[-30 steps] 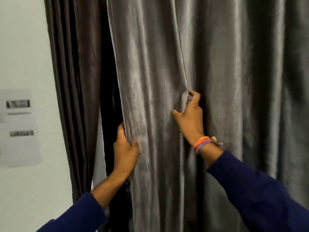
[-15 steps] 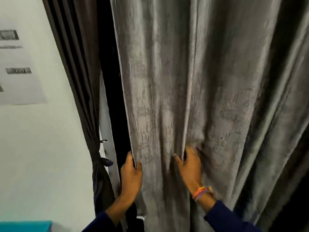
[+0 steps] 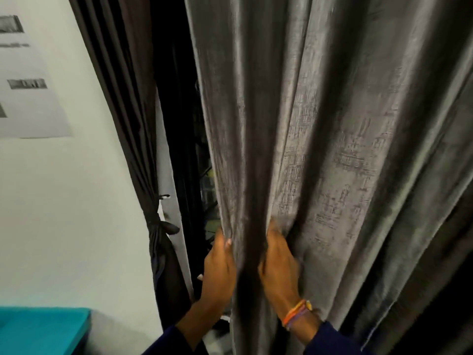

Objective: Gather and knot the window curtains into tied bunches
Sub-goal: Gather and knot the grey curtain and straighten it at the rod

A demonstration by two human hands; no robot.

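Across the middle and right of the view hangs the grey curtain (image 3: pixel 345 149), a heavy, slightly shiny cloth falling in long vertical folds. Low on its left edge, both hands work the fabric. Left hand (image 3: pixel 220 267): fingers wrapped round the curtain's left hem from behind, thumb lying on the front face; grip clamped on the edge. Right hand (image 3: pixel 277 265): just beside the left, a single dark fold between them; fingertips buried in a pleat, pinching cloth, so this grip is also closed on the curtain. Folds converge toward the two hands from above.

Right wrist carries orange and purple bands (image 3: pixel 298 313). Both forearms wear dark blue sleeves (image 3: pixel 332 339), entering from the bottom edge.

Left of the grey curtain: a narrow dark gap (image 3: pixel 179 124), black behind, detail there too dim to read. Farther left, a darker brown curtain (image 3: pixel 122 73) hangs against the white wall (image 3: pixel 64 213) and is already drawn in tight at a tie (image 3: pixel 160 224), low down, roughly level with the hands; below the tie it flares out again.

On the wall, upper left, a pale printed sheet (image 3: pixel 28 98) with blurred dark blocks, text unreadable. Bottom left corner: a teal surface (image 3: pixel 43 329), near the viewer, identity unclear.
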